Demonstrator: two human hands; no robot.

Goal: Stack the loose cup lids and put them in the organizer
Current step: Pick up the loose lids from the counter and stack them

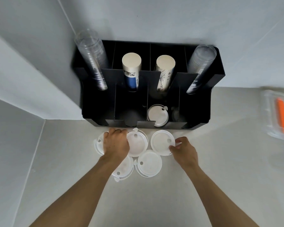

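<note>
5 loose lids (149,163) are spread flat on the counter (220,161) just in front of the organizer (195,112), at 12 o'clock from the person; none is seen stacked on another, though neighbours touch or overlap at their rims. 1 lid, or perhaps a short stack, (156,114) is already lodged in the front row of the organizer, in the 3rd slot from the left; the other front slots appear empty. The back row is filled with 2 sleeves of clear cups (92,63) at 10 and 2 o'clock and 2 of paper cups (131,69) between them.

The left hand (116,143) is laid palm-down, fingers curled, over the lid at 10 o'clock (99,142); whether that lid is actually gripped cannot be told. The right hand (184,150) is pinched on the rim of the lid at 1 o'clock (161,142), which is not visibly lifted.

The task is judged barely begun; gathering all 5 into 1 stack and slotting it in are still to be done.
</note>
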